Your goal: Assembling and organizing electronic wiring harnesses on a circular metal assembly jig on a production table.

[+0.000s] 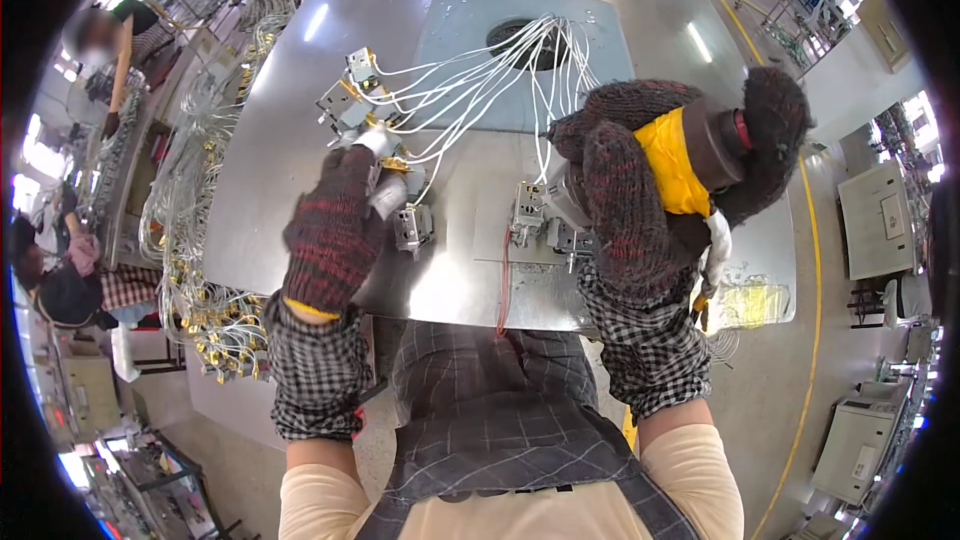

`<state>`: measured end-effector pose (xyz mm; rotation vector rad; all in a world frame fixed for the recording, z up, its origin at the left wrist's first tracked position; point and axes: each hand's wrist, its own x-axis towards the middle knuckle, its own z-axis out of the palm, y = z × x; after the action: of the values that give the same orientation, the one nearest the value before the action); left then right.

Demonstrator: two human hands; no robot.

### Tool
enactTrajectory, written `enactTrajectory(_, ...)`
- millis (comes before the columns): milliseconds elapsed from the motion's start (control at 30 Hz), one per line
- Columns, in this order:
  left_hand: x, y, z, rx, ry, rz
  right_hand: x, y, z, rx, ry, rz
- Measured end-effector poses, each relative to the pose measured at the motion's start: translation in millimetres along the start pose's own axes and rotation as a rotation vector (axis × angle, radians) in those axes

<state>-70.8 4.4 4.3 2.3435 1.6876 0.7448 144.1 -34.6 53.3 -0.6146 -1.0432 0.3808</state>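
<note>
At the worktop's (265, 170) left, a metal fitting (396, 165) is pinched by the left hand (335, 225); a yellow-taped tool (664, 155) is gripped by the right hand (628, 205). White cables (546, 32) could be strained by tugging.

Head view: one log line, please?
left hand: holding metal unit; right hand: gripping yellow-banded tool; white cables: fanned over table

My left hand (335, 225), slightly blurred, hides part of the metal piece (394, 180) between its fingers; my right hand (630, 210) covers some of the metal block (568, 195). Where the white wires (462, 90) end, I can't tell. The lower edge crops my beige sleeves (315, 505).
</note>
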Motion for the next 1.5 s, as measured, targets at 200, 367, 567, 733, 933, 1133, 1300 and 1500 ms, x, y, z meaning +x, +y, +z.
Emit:
enactTrajectory(200, 1, -1, 8, -0.855, -0.025, -0.049, -14, 6, -23, 0.051, -0.26, 0.232)
enactTrajectory(367, -2, 18, 9, -1.156, -0.243, -0.056, -13, 9, -24, 0.09, -0.34, 0.151)
enactTrajectory(567, 5, 63, 44, -0.471, -0.066, 0.468, 22, 23, -33, 0.03, -0.296, -0.406)
enactTrajectory(733, 12, 46, 36, -0.49, -0.252, 0.146, 22, 10, -26, -0.087, 0.068, -0.254)
enactTrajectory(933, 18, 70, 23, -0.296, -0.354, 0.213, 12, 8, -16, 0.128, 0.014, -0.135)
enactTrajectory(1133, 14, 71, 24, -0.181, -0.249, 0.331, 8, -6, -16, 0.357, 0.033, 0.034)
enactTrajectory(1300, 19, 70, 22, -0.233, -0.315, 0.277, 4, 10, -41, 0.244, -0.016, 0.136)
enactTrajectory(1500, 15, 65, 26, -0.285, -0.345, 0.223, 1, 8, -15, 0.158, -0.004, -0.036)
